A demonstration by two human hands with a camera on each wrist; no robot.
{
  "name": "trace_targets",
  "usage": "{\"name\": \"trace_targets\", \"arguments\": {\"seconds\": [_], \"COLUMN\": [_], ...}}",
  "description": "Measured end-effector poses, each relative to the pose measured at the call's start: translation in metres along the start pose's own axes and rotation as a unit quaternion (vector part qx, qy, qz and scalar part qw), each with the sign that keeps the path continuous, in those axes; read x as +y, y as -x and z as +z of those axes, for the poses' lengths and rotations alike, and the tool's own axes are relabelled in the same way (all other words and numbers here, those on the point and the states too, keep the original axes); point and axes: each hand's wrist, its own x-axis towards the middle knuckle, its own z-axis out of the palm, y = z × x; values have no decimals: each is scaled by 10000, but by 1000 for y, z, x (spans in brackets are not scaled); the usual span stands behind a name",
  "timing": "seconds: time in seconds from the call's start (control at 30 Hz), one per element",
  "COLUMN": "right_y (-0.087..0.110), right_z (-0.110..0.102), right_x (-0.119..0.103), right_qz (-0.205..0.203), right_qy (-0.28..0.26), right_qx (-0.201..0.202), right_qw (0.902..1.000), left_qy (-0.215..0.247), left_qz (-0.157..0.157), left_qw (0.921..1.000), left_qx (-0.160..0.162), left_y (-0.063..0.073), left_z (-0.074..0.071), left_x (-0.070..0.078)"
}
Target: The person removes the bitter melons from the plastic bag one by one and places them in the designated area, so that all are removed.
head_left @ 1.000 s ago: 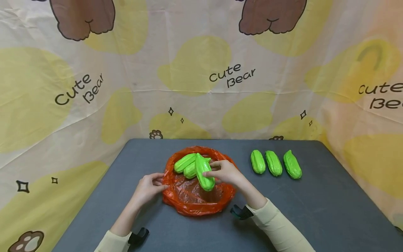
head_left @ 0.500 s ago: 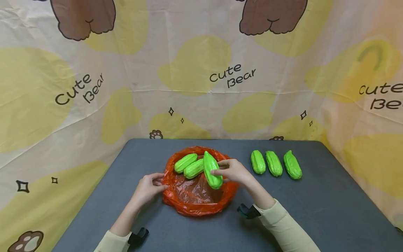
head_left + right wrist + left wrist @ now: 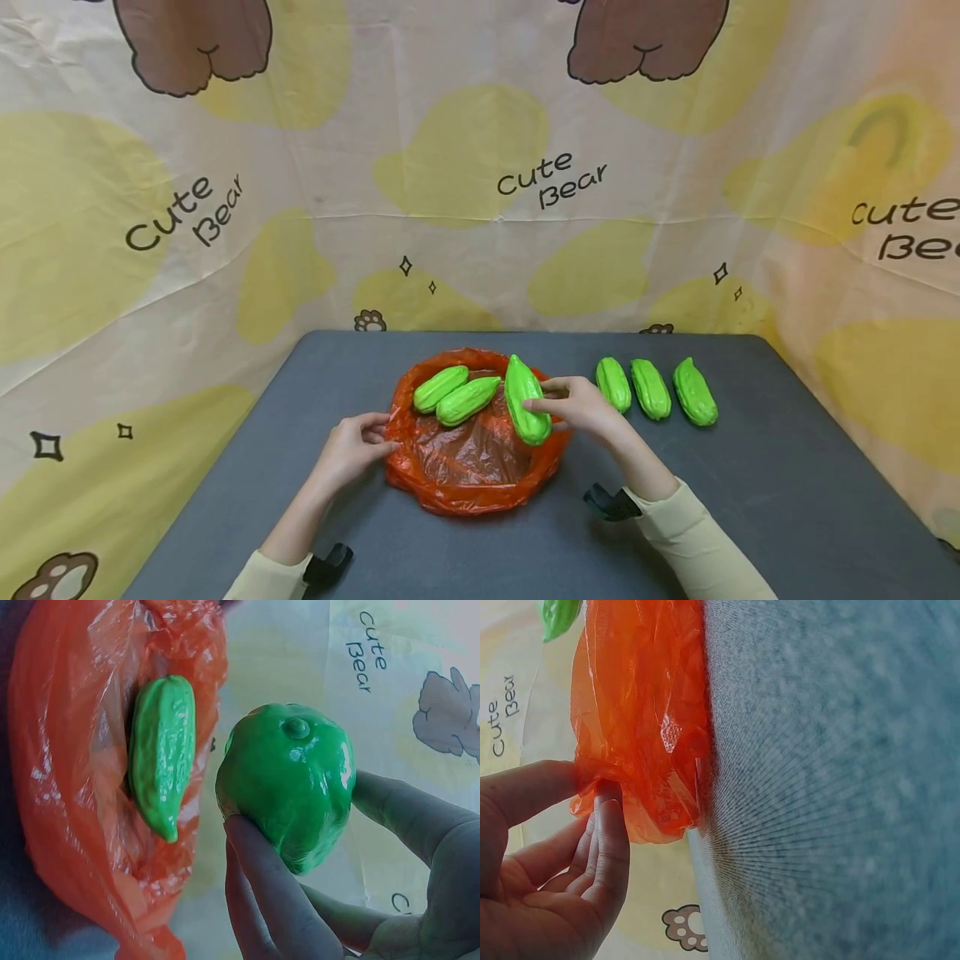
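Observation:
A red-orange plastic bag [image 3: 480,500] stands on the table with its mouth spread wide. Two bright green, ribbed bitter melons lie inside it, the nearer one [image 3: 468,401] beside the farther one [image 3: 440,388]. My left hand [image 3: 351,450] pinches the bag's left rim between thumb and fingers, plainer in the left wrist view, where the bag's film [image 3: 641,712] bunches at the fingertips. Above the bag's right side, my right hand [image 3: 581,406] holds another bitter melon [image 3: 525,404] tilted upright. Its rounded, knobbed end [image 3: 289,780] faces the right wrist camera, thumb and fingers on opposite sides.
Right of the bag, three more green bitter melons stand in a row: one [image 3: 613,382] partly behind my right hand, a middle one [image 3: 651,389] and an outer one [image 3: 696,392]. A printed cloth [image 3: 450,183] hangs behind the dark grey table [image 3: 787,500].
My right hand has carried its bitter melon rightward, from over the middle of the bag toward its right rim, uncovering the nearer melon inside. The left hand stays at the left rim.

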Motion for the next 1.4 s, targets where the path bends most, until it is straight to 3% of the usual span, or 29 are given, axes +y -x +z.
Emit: {"name": "trace_targets", "arguments": {"seconds": [0.73, 1.4], "right_y": [14, 30], "right_z": [-22, -38], "right_x": [13, 34], "right_qz": [189, 299], "right_qy": [6, 340], "right_qx": [110, 306], "right_qw": [9998, 9985], "left_qy": [34, -5], "left_qz": [-4, -27], "left_qw": [10000, 10000], "left_qx": [-37, -32], "left_y": [1, 1], "left_z": [-2, -1], "left_x": [2, 2]}}
